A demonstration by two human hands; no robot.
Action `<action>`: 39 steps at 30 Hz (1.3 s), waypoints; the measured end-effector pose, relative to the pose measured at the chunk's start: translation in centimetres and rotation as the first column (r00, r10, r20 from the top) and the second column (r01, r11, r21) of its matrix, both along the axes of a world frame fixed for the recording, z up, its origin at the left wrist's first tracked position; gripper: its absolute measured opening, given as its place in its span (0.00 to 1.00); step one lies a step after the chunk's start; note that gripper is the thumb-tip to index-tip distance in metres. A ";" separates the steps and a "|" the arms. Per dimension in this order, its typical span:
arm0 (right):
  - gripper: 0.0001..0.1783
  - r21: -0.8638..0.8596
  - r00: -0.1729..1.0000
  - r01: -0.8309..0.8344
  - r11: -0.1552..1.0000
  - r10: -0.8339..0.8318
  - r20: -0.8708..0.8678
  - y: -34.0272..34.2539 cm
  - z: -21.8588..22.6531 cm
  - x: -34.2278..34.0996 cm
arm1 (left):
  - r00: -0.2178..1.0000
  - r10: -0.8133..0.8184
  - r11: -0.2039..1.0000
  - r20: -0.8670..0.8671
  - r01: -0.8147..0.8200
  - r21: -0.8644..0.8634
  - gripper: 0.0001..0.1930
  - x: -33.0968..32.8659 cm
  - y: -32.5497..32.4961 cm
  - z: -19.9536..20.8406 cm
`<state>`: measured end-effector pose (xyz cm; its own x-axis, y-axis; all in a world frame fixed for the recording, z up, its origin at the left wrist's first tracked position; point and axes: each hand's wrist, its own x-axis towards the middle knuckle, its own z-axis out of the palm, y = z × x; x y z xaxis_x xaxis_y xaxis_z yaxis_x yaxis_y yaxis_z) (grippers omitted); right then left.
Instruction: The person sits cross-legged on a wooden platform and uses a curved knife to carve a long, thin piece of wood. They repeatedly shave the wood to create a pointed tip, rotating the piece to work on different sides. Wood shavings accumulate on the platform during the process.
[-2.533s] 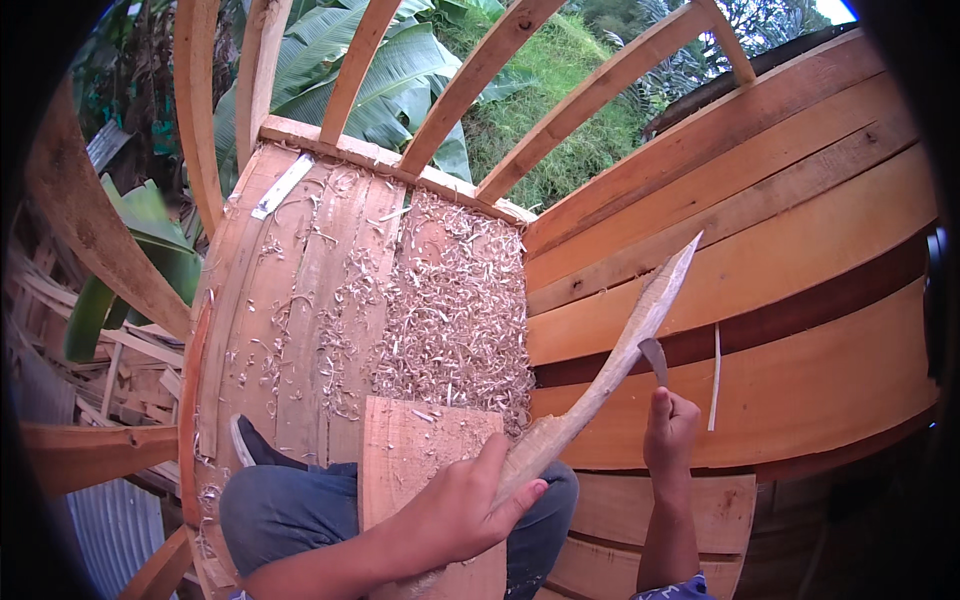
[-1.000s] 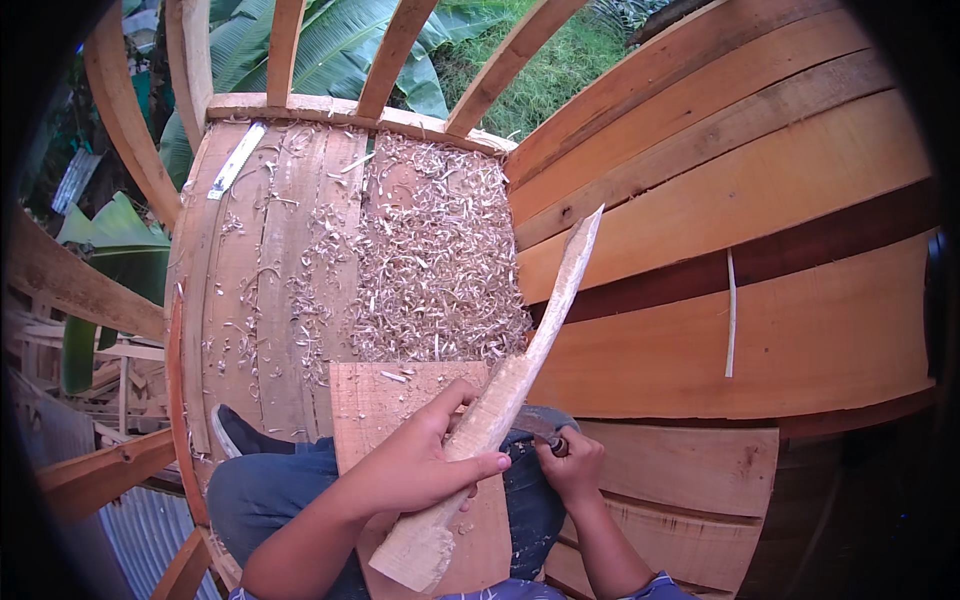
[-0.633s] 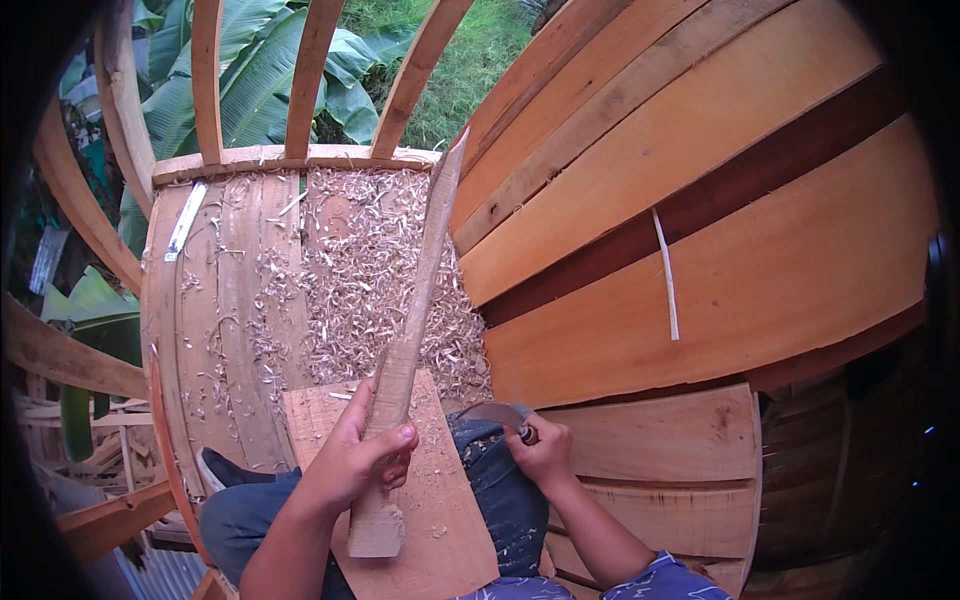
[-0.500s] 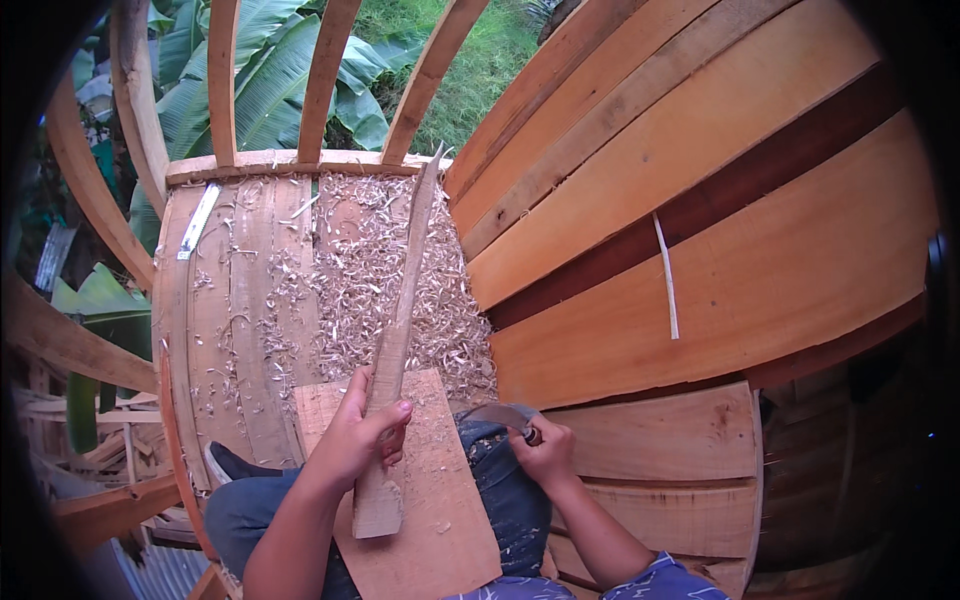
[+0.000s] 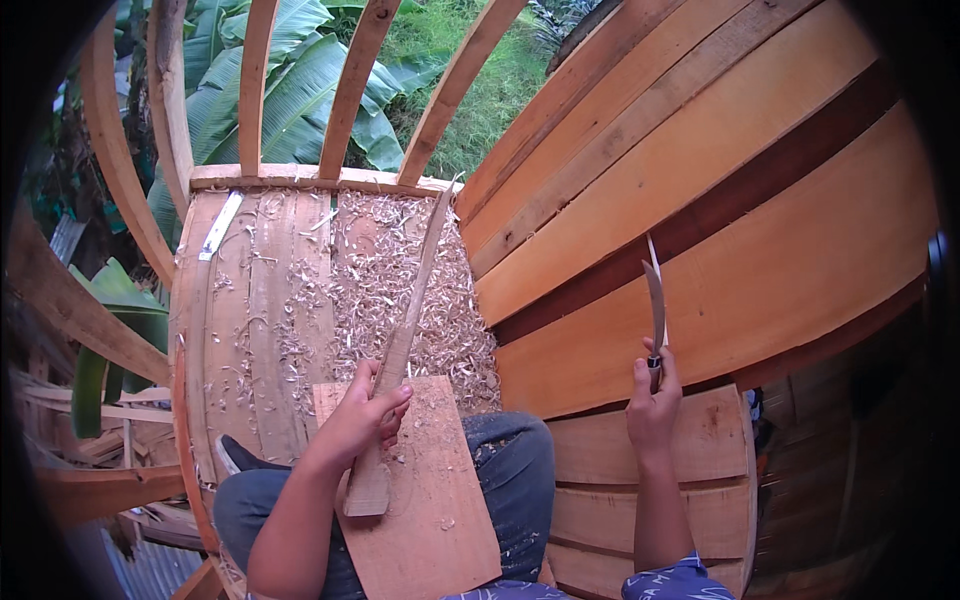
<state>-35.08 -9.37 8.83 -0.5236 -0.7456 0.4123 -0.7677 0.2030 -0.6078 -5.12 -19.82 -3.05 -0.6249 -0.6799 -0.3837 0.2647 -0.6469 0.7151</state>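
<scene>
My left hand point(image 5: 362, 415) is closed round a long, narrow piece of wood point(image 5: 400, 335), near its thick end. The wood slants up and away, tapering to a thin far tip over the shavings. Its near end is over a flat board point(image 5: 435, 510) that lies across my lap. Out to the right, my right hand point(image 5: 655, 400) grips the dark handle of a knife point(image 5: 656, 305). The knife's curved blade points upward, in front of the plank wall and beside a thin pale strip point(image 5: 665, 325).
Curled shavings point(image 5: 400, 270) cover much of the plank floor point(image 5: 255, 330) ahead. A pale flat strip point(image 5: 220, 226) lies at the far left. Curved wooden ribs point(image 5: 355, 85) rise at the far edge and left. A plank wall point(image 5: 640, 160) leans up on the right; leafy plants point(image 5: 300, 90) stand beyond.
My right hand has swung the knife away from my lap, to the right and upward, turning the blade upright. My left hand and the long wood have shifted only slightly.
</scene>
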 end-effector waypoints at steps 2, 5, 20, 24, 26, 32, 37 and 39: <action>0.14 -0.006 0.996 -0.080 0.997 0.081 0.045 1.4 -0.4 2.0 | 1.000 -0.025 1.000 -0.003 0.025 -0.012 0.20 -0.2 0.1 -0.2; 0.12 0.083 0.983 -0.126 0.989 0.113 0.142 1.7 -1.5 4.1 | 0.999 -0.022 0.999 0.037 0.023 -0.028 0.20 0.1 0.0 -0.2; 0.21 -0.181 0.384 -0.278 0.944 0.282 0.880 -1.8 -7.5 15.4 | 0.955 -0.040 0.977 -0.294 -0.025 -0.214 0.18 -2.6 3.0 -0.2; 0.24 -0.279 0.362 -0.241 0.929 0.353 0.862 -2.9 -9.2 17.7 | 0.978 0.149 0.948 -0.146 -0.183 -0.259 0.20 -2.8 2.9 -0.4; 0.26 -0.287 0.475 -0.288 0.914 0.396 0.785 -2.9 -10.4 18.3 | 0.975 0.201 0.932 -0.098 -0.221 -0.288 0.20 -3.0 3.0 -0.7; 0.36 -0.070 0.636 -0.513 0.856 0.434 0.638 -1.7 -9.4 16.3 | 0.968 0.228 0.944 -0.102 -0.245 -0.222 0.22 -3.2 2.9 -0.7; 0.42 0.044 0.725 -0.579 0.814 0.489 0.486 0.2 -7.6 15.5 | 0.977 0.206 0.960 0.049 -0.193 -0.203 0.22 -3.5 3.6 -0.5; 0.44 0.054 0.725 -0.573 0.817 0.476 0.497 0.9 -7.1 15.0 | 0.982 0.186 0.956 0.027 -0.175 -0.234 0.21 -3.9 3.9 -0.5</action>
<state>-20.06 -8.46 1.77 -0.1092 -0.9924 0.0568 -0.4417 -0.0027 -0.8971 -9.01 -15.88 -3.53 -0.4682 -0.8531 -0.2303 0.3236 -0.4081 0.8537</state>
